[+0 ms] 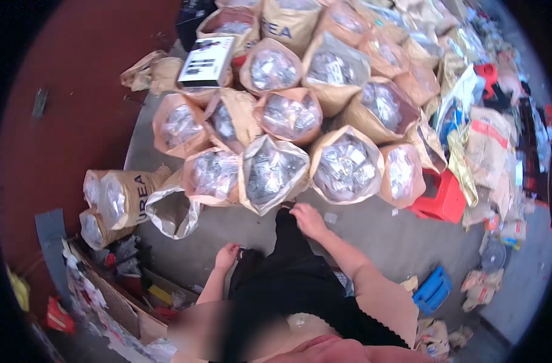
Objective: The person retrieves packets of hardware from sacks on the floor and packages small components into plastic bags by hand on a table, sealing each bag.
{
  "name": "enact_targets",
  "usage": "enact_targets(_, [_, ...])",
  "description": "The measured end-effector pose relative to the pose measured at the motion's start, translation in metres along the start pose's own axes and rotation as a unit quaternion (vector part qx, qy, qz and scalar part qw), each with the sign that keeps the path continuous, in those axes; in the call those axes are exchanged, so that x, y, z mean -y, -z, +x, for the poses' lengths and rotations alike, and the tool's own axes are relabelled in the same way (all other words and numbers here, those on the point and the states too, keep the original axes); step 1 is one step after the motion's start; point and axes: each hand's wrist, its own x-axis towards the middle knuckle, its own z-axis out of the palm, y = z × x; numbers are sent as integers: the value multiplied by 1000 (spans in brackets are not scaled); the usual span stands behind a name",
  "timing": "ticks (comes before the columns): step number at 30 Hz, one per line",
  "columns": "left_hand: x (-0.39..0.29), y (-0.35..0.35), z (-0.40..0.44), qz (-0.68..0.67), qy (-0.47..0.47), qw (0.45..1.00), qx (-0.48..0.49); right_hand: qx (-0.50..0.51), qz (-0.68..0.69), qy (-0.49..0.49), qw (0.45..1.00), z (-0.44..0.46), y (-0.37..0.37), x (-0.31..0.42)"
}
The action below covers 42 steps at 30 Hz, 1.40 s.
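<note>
My right hand (pixel 306 219) is at the front edge of the sacks, by my dark-clothed knee, just below an open sack (pixel 271 172) of shiny packets; its fingers are too small to make out. Lower and to the left, my left hand (pixel 228 256) hangs beside my other leg, its fingers bent and unclear. Right of centre stands another open paper sack (pixel 347 166) filled with clear plastic packets. An open sack with a pale rim (pixel 174 212) lies to the left, showing a dark inside.
More filled sacks (pixel 276 66) stand in rows beyond, with a white-topped box (pixel 207 62) on them. A red stool (pixel 440 196) and piled bags are at the right. A blue plastic item (pixel 432 290) lies lower right; cardboard and scraps (pixel 116 302) lie lower left.
</note>
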Motion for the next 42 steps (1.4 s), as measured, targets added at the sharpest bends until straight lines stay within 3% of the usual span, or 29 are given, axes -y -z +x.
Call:
enact_targets(2, [28, 5, -19, -18, 3, 999, -30, 171, -33, 20, 984, 2, -24, 22])
enact_targets(3, [42, 10, -32, -36, 25, 999, -26, 174, -43, 40, 983, 2, -36, 32])
enact_targets(5, [76, 23, -51, -68, 45, 996, -43, 399, -159, 38, 902, 4, -65, 46])
enact_targets(7, [128, 34, -73, -99, -33, 972, -208, 528, -219, 42, 819, 13, -89, 56])
enact_targets(9, [167, 71, -98, -352, -58, 896, -265, 522, -280, 29, 805, 22, -111, 75])
enact_targets(11, [138, 153, -183, -594, -150, 733, -295, 388, -203, 51, 897, 18, -143, 65])
enact_targets(12, [134, 188, -223, -604, -182, 696, -344, 366, -160, 30, 916, 25, -148, 88])
enact_targets(13, [141, 214, -261, -554, -187, 704, -404, 348, -116, 3, 930, 26, -149, 107])
enact_targets(15, [149, 261, -343, -475, -305, 669, -484, 397, -180, 2, 900, 38, -176, 108])
enact_targets(17, [136, 290, -423, -513, -486, 551, -444, 516, -223, 91, 822, 55, -197, 89])
enact_targets(19, [123, 307, -486, -515, -649, 457, -322, 555, -260, 108, 783, 68, -200, 119])
enact_targets(20, [104, 310, -518, -534, -681, 410, -288, 576, -292, 113, 755, 81, -204, 133])
enact_targets(21, [108, 317, -540, -492, -718, 428, -244, 554, -288, 101, 775, 95, -220, 124])
enact_targets(22, [84, 314, -558, -543, -707, 352, -286, 532, -284, 92, 792, 110, -242, 101])
enact_targets(23, [65, 308, -568, -584, -694, 271, -323, 535, -244, 153, 794, 137, -266, 72])
enact_targets(25, [82, 297, -582, -556, -696, 257, -376, 458, -228, 178, 840, 162, -280, 102])
enact_targets(26, [85, 294, -586, -537, -699, 252, -399, 423, -369, 203, 802, 159, -250, 197])
enact_targets(32, [93, 288, -590, -446, -713, 236, -487, 476, -319, 242, 783, 281, -314, 199])
enact_targets(35, [86, 298, -582, -407, -718, 236, -513, 506, -281, 236, 781, 365, -357, 253])
enact_targets(36, [85, 303, -577, -399, -718, 236, -519, 518, -268, 227, 780, 460, -389, 303])
enact_targets(37, [82, 311, -572, -395, -717, 235, -524, 531, -258, 215, 778, 540, -394, 293])
enact_targets(38, [84, 311, -568, -392, -715, 233, -529, 544, -249, 201, 776, 560, -376, 300])
enact_targets(39, [80, 324, -564, -388, -715, 232, -533, 555, -238, 188, 775, 528, -364, 222])
enact_targets(40, [82, 332, -561, -384, -714, 232, -538, 566, -227, 175, 773, 433, -332, 127])
enact_targets(41, [84, 333, -559, -375, -712, 233, -546, 578, -216, 166, 769, 369, -308, 112])
enact_targets(42, [86, 337, -555, -369, -709, 233, -554, 592, -206, 155, 764, 367, -303, 134])
